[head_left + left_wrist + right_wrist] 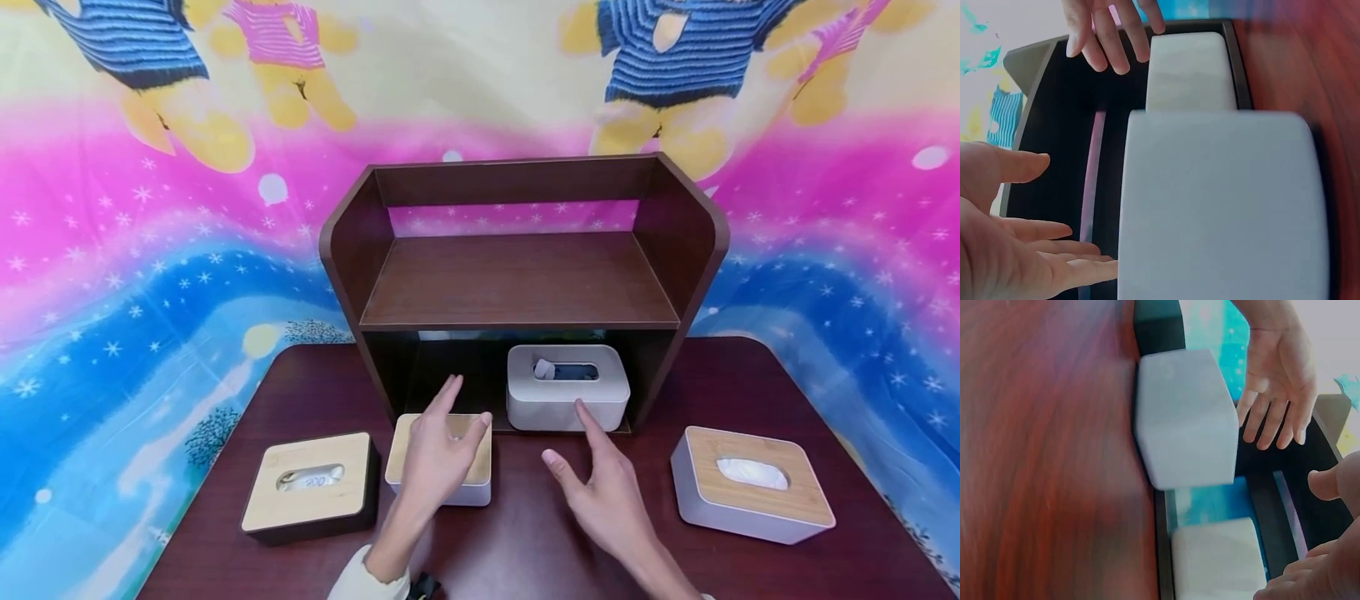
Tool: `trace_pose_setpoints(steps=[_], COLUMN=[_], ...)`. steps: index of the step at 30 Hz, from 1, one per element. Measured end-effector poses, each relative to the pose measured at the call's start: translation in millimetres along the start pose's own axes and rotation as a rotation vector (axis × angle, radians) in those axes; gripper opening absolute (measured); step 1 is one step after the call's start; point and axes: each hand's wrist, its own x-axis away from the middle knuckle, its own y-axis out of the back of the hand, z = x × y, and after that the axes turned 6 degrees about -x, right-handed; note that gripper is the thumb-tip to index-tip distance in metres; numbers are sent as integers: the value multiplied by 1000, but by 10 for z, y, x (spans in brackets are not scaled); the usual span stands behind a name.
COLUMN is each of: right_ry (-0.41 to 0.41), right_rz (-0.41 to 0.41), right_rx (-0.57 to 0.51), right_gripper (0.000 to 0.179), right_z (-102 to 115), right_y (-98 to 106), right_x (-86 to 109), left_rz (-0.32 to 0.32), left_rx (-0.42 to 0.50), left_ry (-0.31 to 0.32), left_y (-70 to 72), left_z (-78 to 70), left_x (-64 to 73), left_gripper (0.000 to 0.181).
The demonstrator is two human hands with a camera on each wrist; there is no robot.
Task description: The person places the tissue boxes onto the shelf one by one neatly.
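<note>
My left hand [433,457] is over a small white tissue box with a pale wood lid [477,475], fingers extended and hiding much of the lid. In the left wrist view that white box [1222,206] looms close beside the fingertips. My right hand [606,498] hovers above the table, fingers straight and thumb spread, holding nothing. Its index fingertip overlaps the front of a grey tissue box [534,412] on the lower shelf; whether they touch, I cannot tell. That grey box [1219,562] also shows in the right wrist view, near the right hand [1322,562].
A dark brown two-tier shelf [525,283] stands at the back of the dark red table [517,542]. At the left is a black tissue box with a wood lid [330,518]; at the right, a white wood-lidded one [750,514]. A printed cloth [150,317] hangs behind.
</note>
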Motion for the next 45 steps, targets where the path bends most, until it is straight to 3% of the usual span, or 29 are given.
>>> trace_pose_setpoints(steps=[8, 15, 24, 34, 39, 45], right_ry=[-12, -42, -16, 8, -11, 35], right_rz=[99, 167, 238, 307, 342, 259], right_rx=[-55, -100, -85, -138, -213, -200], right_gripper=[83, 85, 91, 96, 91, 79], right_z=[109, 151, 109, 79, 74, 81], right_y=[-319, -530, -681, -808, -849, -886], right_x=[53, 65, 63, 63, 89, 131], left_rz=[-13, 35, 61, 125, 148, 135], left_rx=[-97, -131, -129, -110, 12, 64], left_ry=[11, 62, 113, 175, 165, 145], left_y=[260, 388, 452, 520, 543, 525], left_z=[297, 509, 679, 795, 838, 867], left_x=[104, 217, 374, 494, 546, 582], left_gripper=[70, 84, 94, 106, 95, 73])
